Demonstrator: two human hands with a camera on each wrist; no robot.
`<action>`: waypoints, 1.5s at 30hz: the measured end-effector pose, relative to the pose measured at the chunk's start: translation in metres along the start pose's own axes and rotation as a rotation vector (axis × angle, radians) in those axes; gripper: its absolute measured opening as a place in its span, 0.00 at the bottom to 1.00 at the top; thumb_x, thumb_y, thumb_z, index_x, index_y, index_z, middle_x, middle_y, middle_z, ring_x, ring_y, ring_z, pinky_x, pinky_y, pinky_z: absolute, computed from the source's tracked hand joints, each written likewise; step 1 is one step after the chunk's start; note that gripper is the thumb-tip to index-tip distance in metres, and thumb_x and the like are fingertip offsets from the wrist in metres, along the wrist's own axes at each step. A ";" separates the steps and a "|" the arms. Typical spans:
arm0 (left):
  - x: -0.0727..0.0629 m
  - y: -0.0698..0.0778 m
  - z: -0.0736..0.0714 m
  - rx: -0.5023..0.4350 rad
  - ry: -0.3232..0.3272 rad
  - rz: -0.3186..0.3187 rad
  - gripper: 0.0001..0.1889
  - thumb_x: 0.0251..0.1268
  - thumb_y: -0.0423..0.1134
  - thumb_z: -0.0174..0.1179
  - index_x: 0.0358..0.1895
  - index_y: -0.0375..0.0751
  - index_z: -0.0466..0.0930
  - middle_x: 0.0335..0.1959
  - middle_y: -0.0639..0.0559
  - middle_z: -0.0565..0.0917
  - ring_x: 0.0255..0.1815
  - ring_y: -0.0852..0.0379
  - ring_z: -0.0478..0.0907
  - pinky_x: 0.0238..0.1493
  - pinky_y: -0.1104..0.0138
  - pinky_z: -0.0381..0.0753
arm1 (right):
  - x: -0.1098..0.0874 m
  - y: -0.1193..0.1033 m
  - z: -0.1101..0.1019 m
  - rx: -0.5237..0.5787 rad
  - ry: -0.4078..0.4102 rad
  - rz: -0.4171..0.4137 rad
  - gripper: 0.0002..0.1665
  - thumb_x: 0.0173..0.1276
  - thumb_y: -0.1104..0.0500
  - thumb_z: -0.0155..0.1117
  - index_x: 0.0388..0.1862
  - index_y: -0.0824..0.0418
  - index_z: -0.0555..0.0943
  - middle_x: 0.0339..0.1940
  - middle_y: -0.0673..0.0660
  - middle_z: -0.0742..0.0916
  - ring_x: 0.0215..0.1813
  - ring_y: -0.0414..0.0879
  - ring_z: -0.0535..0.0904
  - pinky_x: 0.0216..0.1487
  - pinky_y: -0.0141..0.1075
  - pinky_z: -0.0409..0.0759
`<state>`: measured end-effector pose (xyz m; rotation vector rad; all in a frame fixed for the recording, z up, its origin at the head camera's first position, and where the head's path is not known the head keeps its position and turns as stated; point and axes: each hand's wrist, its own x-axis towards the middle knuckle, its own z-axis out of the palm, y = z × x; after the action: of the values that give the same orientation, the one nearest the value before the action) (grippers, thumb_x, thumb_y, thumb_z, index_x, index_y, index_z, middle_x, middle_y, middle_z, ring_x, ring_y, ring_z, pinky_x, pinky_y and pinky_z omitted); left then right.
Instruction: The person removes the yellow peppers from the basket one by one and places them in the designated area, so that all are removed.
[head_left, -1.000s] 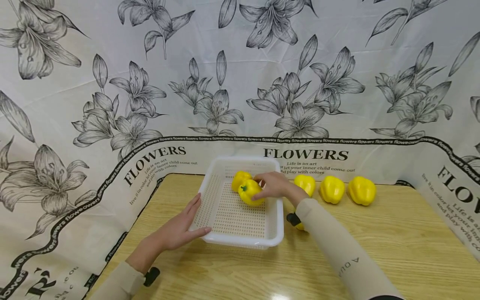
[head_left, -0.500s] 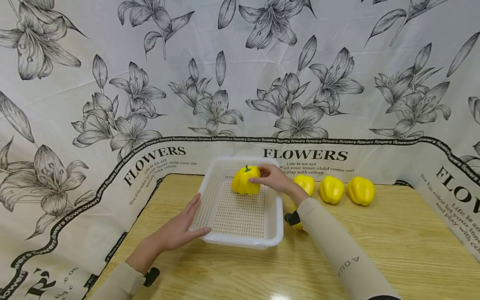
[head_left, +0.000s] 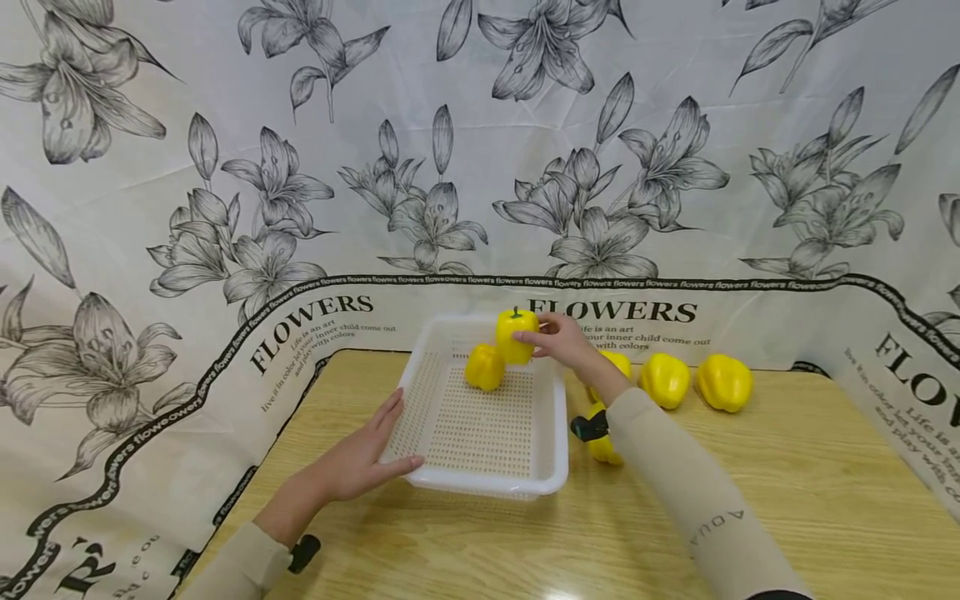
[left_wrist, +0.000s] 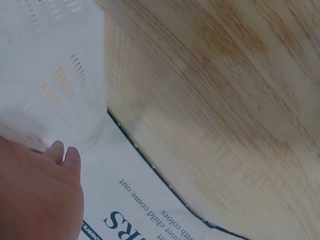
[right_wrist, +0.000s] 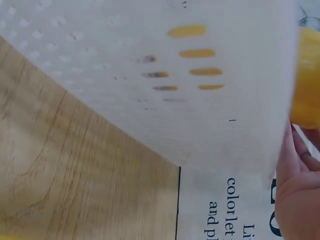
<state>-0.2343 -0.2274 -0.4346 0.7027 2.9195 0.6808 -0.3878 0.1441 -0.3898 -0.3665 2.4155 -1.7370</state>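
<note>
My right hand (head_left: 567, 340) pinches a yellow bell pepper (head_left: 517, 337) by its side, stem up, over the far right part of the white basket (head_left: 487, 485). At the right wrist view's edge, that bell pepper (right_wrist: 307, 80) shows above my fingers (right_wrist: 287, 150), beyond the basket wall (right_wrist: 255, 100). Another yellow bell pepper (head_left: 484, 367) lies inside the basket. My left hand (head_left: 358, 460) rests on the basket's left side with straight fingers, its thumb at the near rim. In the left wrist view, the left hand (left_wrist: 40, 195) touches the perforated wall (left_wrist: 50, 75).
Right of the basket, several yellow bell peppers rest on the wooden table (head_left: 750, 492), including one at the far right (head_left: 724, 382) and one partly hidden by the right wrist (head_left: 604, 446). A flower-printed cloth (head_left: 450, 225) hangs behind the table.
My right hand has lifted the bell pepper up and away, toward the basket's far right, turning it stem up. The other pepper in the basket is now uncovered. The left hand stays put.
</note>
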 end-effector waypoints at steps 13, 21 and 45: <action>0.001 -0.004 0.001 0.015 0.001 0.017 0.56 0.69 0.73 0.50 0.84 0.42 0.36 0.86 0.53 0.34 0.80 0.39 0.56 0.76 0.46 0.63 | -0.028 -0.016 -0.003 0.043 0.064 0.119 0.50 0.66 0.40 0.73 0.76 0.68 0.66 0.65 0.69 0.78 0.55 0.57 0.84 0.63 0.52 0.81; 0.000 -0.002 0.001 0.012 0.011 0.013 0.56 0.69 0.73 0.51 0.84 0.41 0.37 0.86 0.53 0.34 0.80 0.39 0.57 0.76 0.46 0.63 | -0.043 -0.025 -0.007 0.019 0.038 0.105 0.47 0.67 0.41 0.73 0.74 0.67 0.68 0.63 0.68 0.79 0.56 0.58 0.85 0.61 0.49 0.83; -0.001 -0.002 0.002 0.034 0.019 0.024 0.55 0.69 0.73 0.50 0.84 0.40 0.37 0.86 0.50 0.35 0.80 0.39 0.57 0.75 0.45 0.65 | -0.088 -0.033 -0.028 -0.098 0.001 0.112 0.55 0.65 0.36 0.72 0.77 0.69 0.63 0.66 0.70 0.79 0.54 0.57 0.85 0.63 0.50 0.82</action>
<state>-0.2339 -0.2290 -0.4377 0.7399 2.9509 0.6451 -0.3066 0.1841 -0.3523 -0.2360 2.4767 -1.5775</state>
